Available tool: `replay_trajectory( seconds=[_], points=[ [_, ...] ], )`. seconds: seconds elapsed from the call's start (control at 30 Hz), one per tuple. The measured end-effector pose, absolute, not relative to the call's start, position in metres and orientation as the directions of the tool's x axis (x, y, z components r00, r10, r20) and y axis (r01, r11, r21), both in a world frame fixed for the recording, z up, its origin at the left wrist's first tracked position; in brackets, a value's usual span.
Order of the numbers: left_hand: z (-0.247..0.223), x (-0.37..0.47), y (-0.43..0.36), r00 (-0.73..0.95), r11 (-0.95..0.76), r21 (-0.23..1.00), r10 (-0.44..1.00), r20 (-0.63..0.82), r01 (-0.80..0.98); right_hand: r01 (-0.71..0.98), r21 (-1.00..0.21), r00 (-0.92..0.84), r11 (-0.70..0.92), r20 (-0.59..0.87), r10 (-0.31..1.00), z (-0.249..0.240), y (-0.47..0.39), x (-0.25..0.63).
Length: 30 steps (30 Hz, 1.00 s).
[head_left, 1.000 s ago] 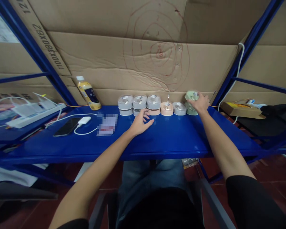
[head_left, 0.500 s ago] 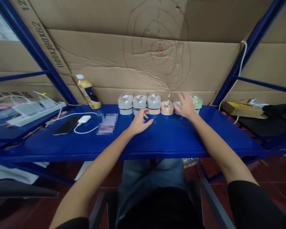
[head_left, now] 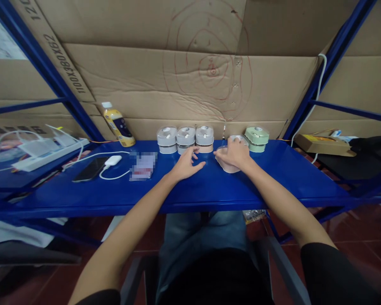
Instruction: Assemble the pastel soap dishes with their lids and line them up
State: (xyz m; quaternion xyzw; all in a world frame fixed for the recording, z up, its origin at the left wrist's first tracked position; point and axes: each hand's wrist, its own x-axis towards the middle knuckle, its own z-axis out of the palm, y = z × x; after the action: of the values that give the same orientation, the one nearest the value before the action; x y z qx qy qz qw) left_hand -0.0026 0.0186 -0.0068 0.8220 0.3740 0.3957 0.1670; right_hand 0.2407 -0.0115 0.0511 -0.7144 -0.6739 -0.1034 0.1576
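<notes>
My left hand (head_left: 188, 164) is over the shelf with thumb and fingers apart, holding nothing. It is just in front of three two-high stacks of small clear-lidded containers. The left grey stack (head_left: 167, 140) and the middle stack (head_left: 186, 136) stand side by side; the right stack (head_left: 204, 136) has a peach-coloured lower container. My right hand (head_left: 238, 153) is closed from above around a peach-pink clear-lidded container (head_left: 229, 167), covering much of it. Behind this hand shows part of a pale clear-lidded container (head_left: 244, 139). To its right stands a light green stack (head_left: 257, 139).
Everything stands on a blue metal shelf (head_left: 203, 190) backed by cardboard (head_left: 130, 72). Leftward are a yellow drink bottle (head_left: 118, 125), a phone (head_left: 90, 169), a white charger (head_left: 113, 160) with cable and a power strip (head_left: 51, 154). A small cardboard box (head_left: 325, 146) lies at right.
My right hand has come down and left onto the peach-pink container, which now sits nearer me, out of the row. The green stack is uncovered. My left hand has hardly moved.
</notes>
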Motion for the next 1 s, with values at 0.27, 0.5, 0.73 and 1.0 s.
replay_trajectory(
  seconds=[0.27, 0.5, 0.73, 1.0],
  points=[
    [-0.002, -0.004, 0.011, 0.639, -0.671, 0.694, 0.659, 0.396, 0.262, 0.718, -0.345, -0.544, 0.604, 0.262, 0.797, 0.042, -0.015, 0.247],
    [0.001, -0.004, 0.007, 0.690, -0.704, 0.639, 0.628, 0.359, 0.309, 0.539, -0.574, -0.381, 0.616, 0.487, 0.786, 0.043, 0.000, 0.276],
    [0.001, -0.004, 0.010, 0.719, -0.776, 0.532, 0.578, 0.386, 0.338, 0.673, -0.596, -0.236, 0.438, 0.388, 0.891, 0.037, 0.011, 0.305],
    [0.008, -0.016, 0.018, 0.470, -0.687, 0.595, 0.723, 0.506, 0.417, 0.633, -0.638, -0.178, 0.437, 0.430, 0.885, 0.035, 0.015, 0.304]
  ],
)
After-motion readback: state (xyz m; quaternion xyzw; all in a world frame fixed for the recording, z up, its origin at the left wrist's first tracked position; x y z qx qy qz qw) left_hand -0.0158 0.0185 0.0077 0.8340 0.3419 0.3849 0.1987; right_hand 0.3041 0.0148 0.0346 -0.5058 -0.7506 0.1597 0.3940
